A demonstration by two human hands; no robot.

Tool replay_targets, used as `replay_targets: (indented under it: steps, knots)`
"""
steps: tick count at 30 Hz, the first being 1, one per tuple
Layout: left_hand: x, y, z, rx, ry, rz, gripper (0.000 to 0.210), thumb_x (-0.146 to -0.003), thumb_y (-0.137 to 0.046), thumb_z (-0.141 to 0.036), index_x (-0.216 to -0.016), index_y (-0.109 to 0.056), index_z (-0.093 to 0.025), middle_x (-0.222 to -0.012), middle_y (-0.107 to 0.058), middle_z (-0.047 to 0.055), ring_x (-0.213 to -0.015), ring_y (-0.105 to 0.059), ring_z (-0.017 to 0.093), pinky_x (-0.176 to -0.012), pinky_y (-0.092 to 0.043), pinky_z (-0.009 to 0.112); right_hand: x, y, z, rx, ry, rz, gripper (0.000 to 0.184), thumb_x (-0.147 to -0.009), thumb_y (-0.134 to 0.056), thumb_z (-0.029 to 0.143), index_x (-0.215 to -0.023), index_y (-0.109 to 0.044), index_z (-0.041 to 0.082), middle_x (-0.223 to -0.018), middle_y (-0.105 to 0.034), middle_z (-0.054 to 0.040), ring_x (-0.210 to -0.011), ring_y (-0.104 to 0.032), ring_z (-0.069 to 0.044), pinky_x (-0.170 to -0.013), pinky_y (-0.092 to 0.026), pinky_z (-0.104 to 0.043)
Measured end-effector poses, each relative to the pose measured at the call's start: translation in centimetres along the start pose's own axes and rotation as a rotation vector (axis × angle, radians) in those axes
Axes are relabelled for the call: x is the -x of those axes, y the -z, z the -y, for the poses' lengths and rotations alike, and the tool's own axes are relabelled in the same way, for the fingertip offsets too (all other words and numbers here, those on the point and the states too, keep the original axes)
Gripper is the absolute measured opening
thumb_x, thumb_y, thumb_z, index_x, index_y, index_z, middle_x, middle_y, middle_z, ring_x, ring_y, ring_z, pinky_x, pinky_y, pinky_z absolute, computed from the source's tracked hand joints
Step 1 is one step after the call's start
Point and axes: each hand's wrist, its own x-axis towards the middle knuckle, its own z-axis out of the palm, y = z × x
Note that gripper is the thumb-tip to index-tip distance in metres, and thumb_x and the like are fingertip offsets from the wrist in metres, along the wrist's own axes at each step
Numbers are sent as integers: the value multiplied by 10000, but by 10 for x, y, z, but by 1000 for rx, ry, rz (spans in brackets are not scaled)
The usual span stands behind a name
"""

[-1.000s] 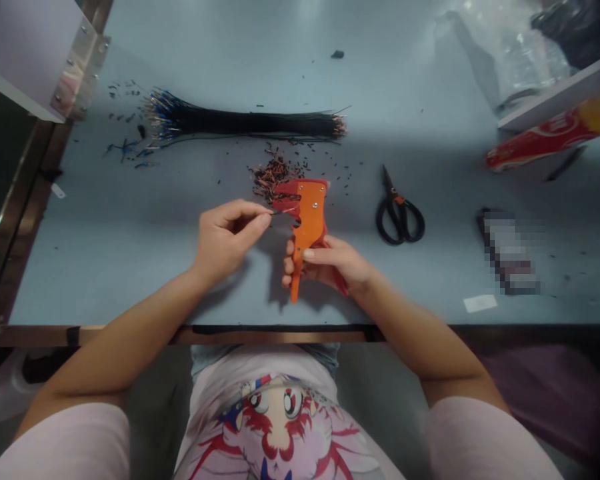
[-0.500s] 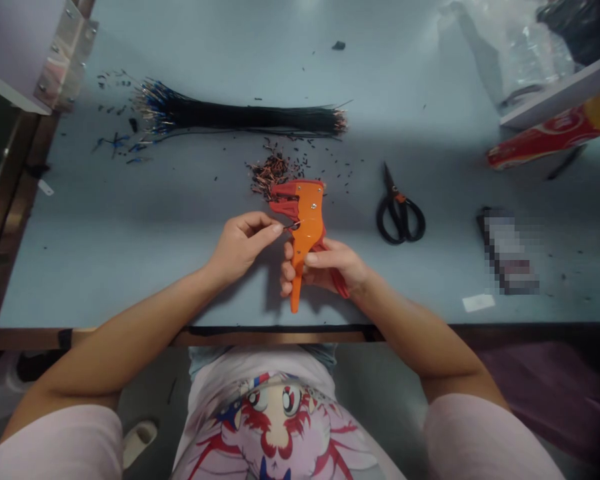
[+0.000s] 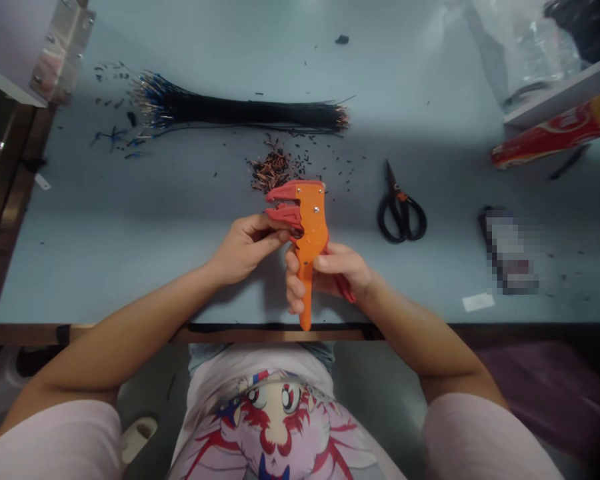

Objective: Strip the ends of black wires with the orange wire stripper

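Now, nearer us than the black wire bundle (image 3: 245, 113), the orange tool (image 3: 312, 230) sits wrapped in our right hand (image 3: 349, 267); our left hand (image 3: 250, 248) has pushed closer, pinching a mostly hidden wire (image 3: 297, 233), probably deeper in the notch.

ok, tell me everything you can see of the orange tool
The orange tool looks plastic: orange body with small metal screws, two red jaws standing apart and pointing left, an orange handle and a red one. The right hand grips it, handles toward the near edge of the table. The left hand is close to the lower jaw; contact is hard to tell.
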Motion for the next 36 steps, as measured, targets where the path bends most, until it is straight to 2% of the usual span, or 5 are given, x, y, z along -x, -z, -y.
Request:
replay_targets:
  steps: [6, 19, 28, 36]
  knots:
    - [-1, -1, 2, 30, -68, 40, 103, -768, -717, -292, -840, -727, -219, -865, -735, 12, -839, -677, 112, -839, -528, 232, -1, -4, 1, -19, 23, -3, 245, -878, -588, 359, -902, -520, 125, -695, -621, -20, -592, -646, -175, -629, -569, -390]
    - [0, -1, 2, 43, -79, 32, 139, -744, -737, -331, -821, -730, -215, -836, -735, 18, -818, -679, 125, -826, -533, 255, -2, -1, 1, -15, 21, 23, 256, -891, -566, 381, -864, -521, 130, -647, -601, -3, -529, -605, -146, -582, -555, -344]
    - [0, -2, 2, 29, -60, 22, 164, -727, -749, -348, -803, -730, -204, -834, -734, 22, -807, -674, 128, -810, -532, 252, -2, -7, 0, 36, 32, -51, 286, -891, -557, 410, -821, -492, 140, -588, -561, 16, -466, -560, -132, -522, -535, -325]
    - [-1, -1, -1, -6, -50, 9, 174, -753, -724, -350, -839, -716, -198, -848, -727, 21, -828, -661, 134, -841, -515, 270, -6, -11, -1, 66, 52, -141, 358, -869, -563, 479, -741, -431, 173, -485, -471, 69, -342, -410, -77, -377, -464, -235]
